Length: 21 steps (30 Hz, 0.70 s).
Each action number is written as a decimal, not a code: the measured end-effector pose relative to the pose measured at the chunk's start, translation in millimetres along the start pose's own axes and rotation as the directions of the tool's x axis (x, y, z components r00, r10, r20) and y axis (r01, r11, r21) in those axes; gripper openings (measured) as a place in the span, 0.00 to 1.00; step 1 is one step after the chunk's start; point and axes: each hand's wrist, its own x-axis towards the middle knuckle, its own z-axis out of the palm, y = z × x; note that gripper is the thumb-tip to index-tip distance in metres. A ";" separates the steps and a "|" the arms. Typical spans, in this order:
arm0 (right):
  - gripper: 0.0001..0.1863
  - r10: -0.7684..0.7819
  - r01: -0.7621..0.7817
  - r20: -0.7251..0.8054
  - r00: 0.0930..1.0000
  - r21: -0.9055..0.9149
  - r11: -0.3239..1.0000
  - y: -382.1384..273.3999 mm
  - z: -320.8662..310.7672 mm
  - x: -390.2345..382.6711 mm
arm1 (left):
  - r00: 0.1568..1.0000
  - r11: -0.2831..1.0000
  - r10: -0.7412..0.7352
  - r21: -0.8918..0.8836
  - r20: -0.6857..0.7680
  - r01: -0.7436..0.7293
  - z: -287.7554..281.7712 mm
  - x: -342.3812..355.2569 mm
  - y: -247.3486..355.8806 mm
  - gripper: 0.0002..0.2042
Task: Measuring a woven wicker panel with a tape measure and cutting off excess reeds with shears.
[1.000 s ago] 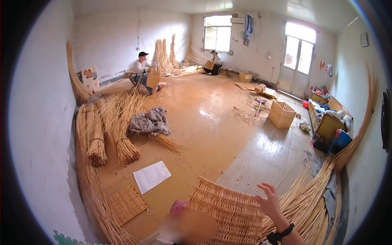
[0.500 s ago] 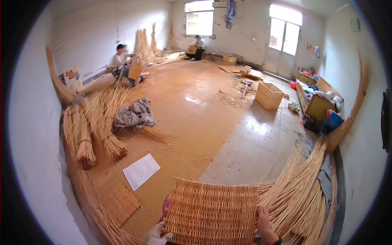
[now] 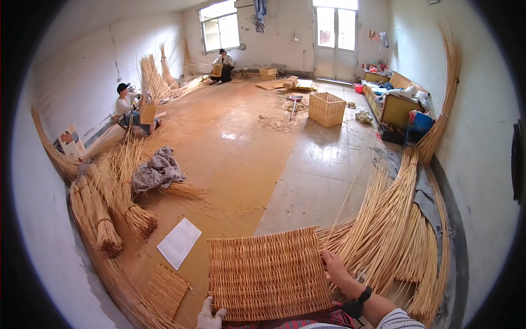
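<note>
A rectangular woven wicker panel (image 3: 267, 272) is held up over a red checked cloth (image 3: 338, 318) at the bottom centre. My left hand (image 3: 209, 315), in a pale glove, grips the panel's lower left edge. My bare right hand (image 3: 338, 268), with a dark watch on the wrist, holds its right edge, fingertips partly behind it. Long pale canes (image 3: 402, 230) lie heaped just to the right. A second flat woven piece (image 3: 164, 290) lies on the floor to the left, below a white sheet (image 3: 178, 244).
Two seated people (image 3: 129, 109) (image 3: 222, 68) hold wickerwork at the far left and back. Cane bundles (image 3: 104, 216) and a grey cloth (image 3: 159, 172) line the left. An open wicker box (image 3: 326, 112), a long-handled tool (image 3: 295, 104) and a cluttered bench (image 3: 400, 109) stand back right; bundles lean on the right wall.
My right hand has come down from a raised, open position onto the panel's right edge. The panel has shifted left and is straighter. The whole view has swung rightward.
</note>
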 end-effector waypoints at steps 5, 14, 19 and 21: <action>0.28 0.192 -0.188 -0.023 0.981 0.116 0.975 -26.4 -5.6 -23.1 | 0.999 0.994 0.002 0.112 -0.048 0.003 4.0 -5.7 40.9 0.36; 0.34 0.194 -0.194 -0.011 0.981 0.030 0.981 16.5 0.1 36.2 | 0.913 0.927 -0.374 0.089 0.164 0.364 -21.4 0.1 109.0 0.46; 0.25 0.346 -0.344 0.136 0.928 -0.038 0.938 -5.2 -37.3 42.1 | 0.965 0.980 -0.189 0.100 0.183 0.173 -5.6 14.3 83.7 0.49; 0.27 0.248 -0.241 0.045 0.968 -0.128 0.962 -23.6 -4.4 26.5 | 0.928 0.948 -0.305 -0.023 0.213 0.317 -24.7 7.3 91.3 0.50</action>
